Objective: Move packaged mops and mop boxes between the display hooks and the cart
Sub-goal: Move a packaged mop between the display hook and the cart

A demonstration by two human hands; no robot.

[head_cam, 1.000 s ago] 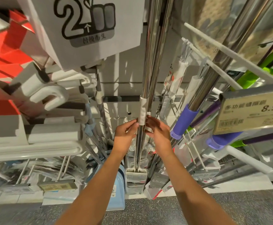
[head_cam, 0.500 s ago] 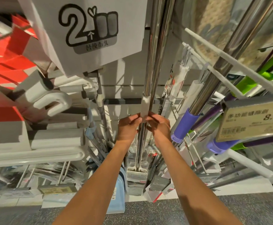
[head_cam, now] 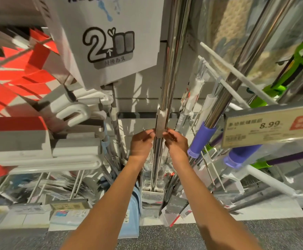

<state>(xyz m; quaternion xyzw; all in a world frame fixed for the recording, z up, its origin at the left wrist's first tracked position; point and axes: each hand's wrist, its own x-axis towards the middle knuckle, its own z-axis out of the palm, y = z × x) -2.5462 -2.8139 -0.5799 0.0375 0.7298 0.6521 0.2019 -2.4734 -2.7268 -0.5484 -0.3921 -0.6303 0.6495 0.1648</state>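
A steel-handled mop (head_cam: 171, 74) hangs upright in the middle of the display, with a white sleeve (head_cam: 161, 121) partway down and a flat white head (head_cam: 152, 193) near the floor. My left hand (head_cam: 141, 144) and my right hand (head_cam: 176, 142) flank the pole just below the sleeve. Fingertips of both curl in and pinch the sleeve's lower end. A white mop box (head_cam: 109, 37) printed with a large "2" hangs at upper left.
White display hooks (head_cam: 237, 73) jut out at right among purple-gripped mops (head_cam: 202, 139) and a green one (head_cam: 273, 89). A price tag (head_cam: 271, 126) reads 8.99. White handles and red boxes (head_cam: 17, 83) crowd the left. A blue dustpan (head_cam: 131, 213) stands on the grey floor.
Both hands stayed at the sleeve's lower end, closing in from beside it to pinch it. The view tilted up, so the mop box and price tag sit lower.
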